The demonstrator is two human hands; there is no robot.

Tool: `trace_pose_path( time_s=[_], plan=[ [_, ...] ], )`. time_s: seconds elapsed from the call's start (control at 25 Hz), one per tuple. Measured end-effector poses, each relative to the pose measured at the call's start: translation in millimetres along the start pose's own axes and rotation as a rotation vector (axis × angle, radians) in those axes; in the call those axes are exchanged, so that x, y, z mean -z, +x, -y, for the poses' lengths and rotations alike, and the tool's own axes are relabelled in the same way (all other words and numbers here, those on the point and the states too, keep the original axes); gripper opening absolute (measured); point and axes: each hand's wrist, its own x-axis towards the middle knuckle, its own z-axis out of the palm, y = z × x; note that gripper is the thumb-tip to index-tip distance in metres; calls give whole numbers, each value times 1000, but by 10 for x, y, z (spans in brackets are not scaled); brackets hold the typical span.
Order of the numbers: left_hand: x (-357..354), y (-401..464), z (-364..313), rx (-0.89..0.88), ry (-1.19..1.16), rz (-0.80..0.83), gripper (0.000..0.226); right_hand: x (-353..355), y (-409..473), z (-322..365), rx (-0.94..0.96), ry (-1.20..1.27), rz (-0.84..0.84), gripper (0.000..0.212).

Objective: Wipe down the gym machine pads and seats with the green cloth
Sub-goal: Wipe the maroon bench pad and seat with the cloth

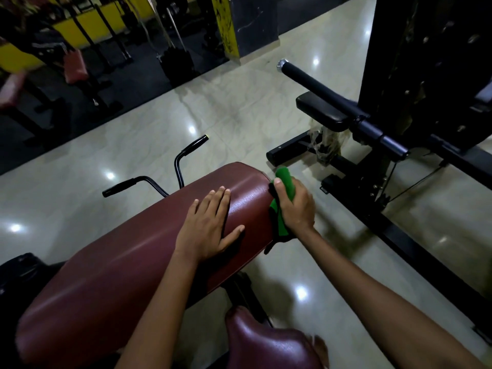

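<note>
At the far left, dim and blurred, stand other gym machines with reddish pads (76, 66) on a dark mat, backed by a yellow wall (80, 27). Nearer, a long maroon pad (127, 265) runs diagonally from the lower left up toward the centre, its vinyl surface shiny. Beyond its upper edge two black curved handles (183, 155) rise over the pale glossy floor (239, 107).

The left hand (210, 222) lies flat on the top of the maroon pad, fingers straight and spread a little, thumb out to the right, holding nothing. Below it, at the bottom edge, a smaller maroon seat (269, 344) shows, part of it blurred.

Just right of the pad's far end, the right hand (294, 203) grips the green cloth (286, 179), fingers curled round it and the thumb on top. The cloth is bunched in the fist against the right edge of the pad near its rounded corner; one end sticks up above the thumb and the rest hangs down below the hand along the pad's side, with a dark edge.

Further right stands a black machine frame (426, 62) with a black pad (322, 109) and a long black bar (314, 83) ending in a silver cap, its base resting on the floor.
</note>
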Motion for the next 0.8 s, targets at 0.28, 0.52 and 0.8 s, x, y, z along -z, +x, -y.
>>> trace_pose_path(
  time_s=[0.28,0.52,0.8],
  plan=[
    [2,-6,-23,9,18,-21,80,10,121,83,113,-112,86,52],
    [-8,2,-31,17,18,-28,80,61,30,-12,106,-130,76,47],
    [-26,-16,-15,18,25,-44,81,-117,530,369,252,-435,254,44]
  ],
)
